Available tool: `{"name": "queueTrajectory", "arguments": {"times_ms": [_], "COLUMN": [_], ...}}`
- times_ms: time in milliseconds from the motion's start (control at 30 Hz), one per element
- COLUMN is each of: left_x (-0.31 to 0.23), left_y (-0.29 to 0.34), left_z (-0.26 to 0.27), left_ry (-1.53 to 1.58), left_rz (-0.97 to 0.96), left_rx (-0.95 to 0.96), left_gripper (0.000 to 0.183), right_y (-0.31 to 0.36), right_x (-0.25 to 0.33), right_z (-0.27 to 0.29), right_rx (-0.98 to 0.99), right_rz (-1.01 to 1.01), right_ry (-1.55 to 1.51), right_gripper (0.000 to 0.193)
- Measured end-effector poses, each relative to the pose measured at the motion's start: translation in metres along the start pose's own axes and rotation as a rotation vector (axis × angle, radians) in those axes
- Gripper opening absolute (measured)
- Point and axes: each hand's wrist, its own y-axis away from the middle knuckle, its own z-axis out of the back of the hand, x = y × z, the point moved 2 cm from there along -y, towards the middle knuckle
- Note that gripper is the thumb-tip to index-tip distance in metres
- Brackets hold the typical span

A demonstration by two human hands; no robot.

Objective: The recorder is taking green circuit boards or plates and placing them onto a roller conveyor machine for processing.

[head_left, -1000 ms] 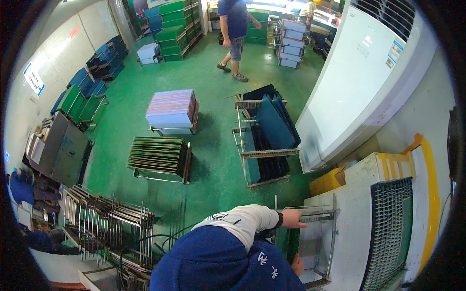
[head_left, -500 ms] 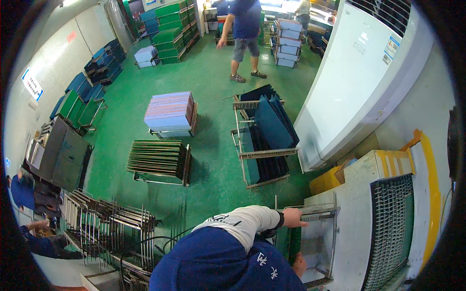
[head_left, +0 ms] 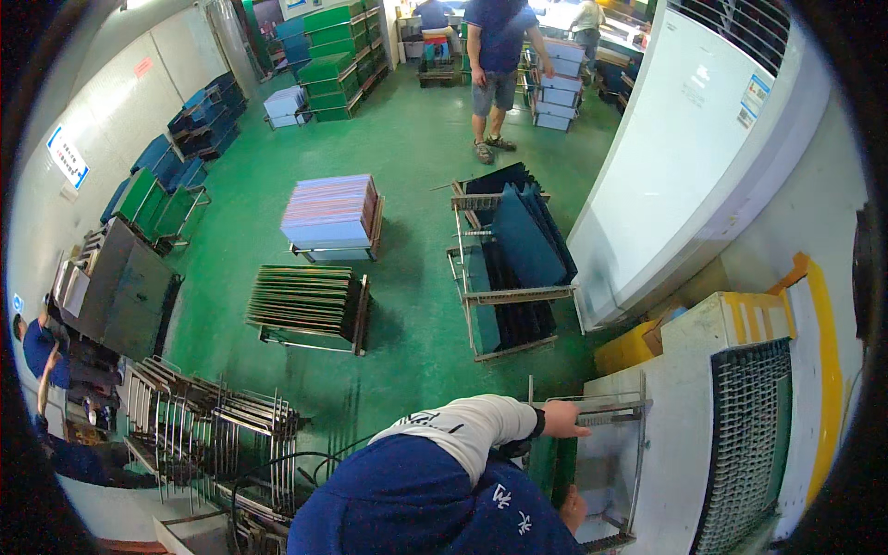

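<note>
A metal rack [head_left: 640, 444] with slotted bars stands in front of me at the lower right. In its left side a dark green board [head_left: 562, 467] stands on edge, partly hidden by my body. My left hand [head_left: 561, 419], below a white sleeve, is at the board's far end beside the slotted bar, closed with a finger stretching to the right. At the near end, my right hand [head_left: 572, 511] closes around the board's edge; most of its fingers are hidden.
A conveyor-like grille [head_left: 751, 435] is right of the rack. Beyond are a rack of dark panels [head_left: 523, 240], racks of green-edged boards [head_left: 305, 301] and pale boards [head_left: 328, 213], and a white air conditioner [head_left: 675, 157]. Empty metal racks [head_left: 222, 435] stand at left. A person [head_left: 495, 74] stands ahead.
Both my hands keep nearly the same place on the board, and the view shifts slightly. The person ahead has moved to the right and turned; the person at far left has shifted posture.
</note>
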Motion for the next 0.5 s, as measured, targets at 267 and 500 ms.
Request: {"name": "queueTrajectory", "arguments": {"times_ms": [267,500], "left_x": [-0.002,0.0], "left_y": [0.004,0.004], "left_z": [0.002,0.002], "left_ry": [-0.003,-0.018], "left_rz": [-0.019,0.031], "left_rx": [-0.04,-0.02], "left_gripper": [0.069,0.069], "right_y": [-0.008,-0.009], "right_x": [-0.029,-0.024], "right_z": [-0.022,-0.018], "right_rx": [-0.052,-0.017], "right_rz": [0.075,0.048], "right_ry": [-0.18,-0.133], "right_gripper": [0.065,0.068]}}
